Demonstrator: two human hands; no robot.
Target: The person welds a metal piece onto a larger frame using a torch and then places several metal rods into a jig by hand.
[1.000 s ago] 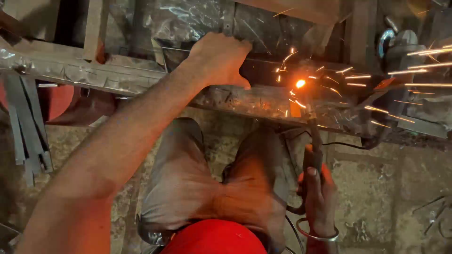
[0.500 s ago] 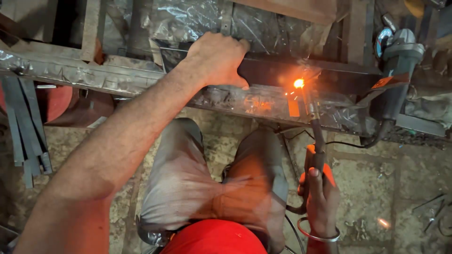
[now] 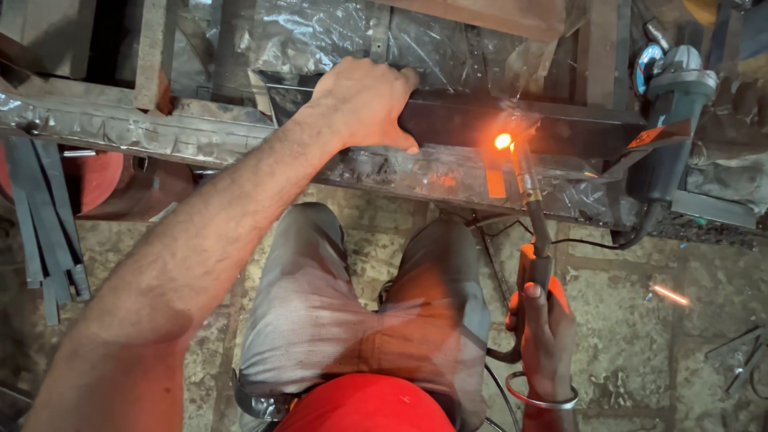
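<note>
My left hand (image 3: 364, 102) presses down on a dark metal bar (image 3: 512, 124) that lies along a workbench edge. My right hand (image 3: 542, 328), with a metal bangle on the wrist, grips an orange-handled welding electrode holder (image 3: 534, 268). Its rod (image 3: 524, 172) reaches up to the bar, where the tip glows bright orange (image 3: 502, 142). My legs in grey trousers and a red shirt fill the lower middle.
An angle grinder (image 3: 672, 120) rests on the bench at the right, its cable trailing down. Flat metal strips (image 3: 44, 216) lean at the left beside a red round object (image 3: 92, 180). A crumpled plastic sheet (image 3: 320, 32) covers the back. Stone floor lies below.
The shower of sparks from a second ago has died down to a single glowing point at the rod tip. Both hands stay in place; one stray spark lies on the floor at right.
</note>
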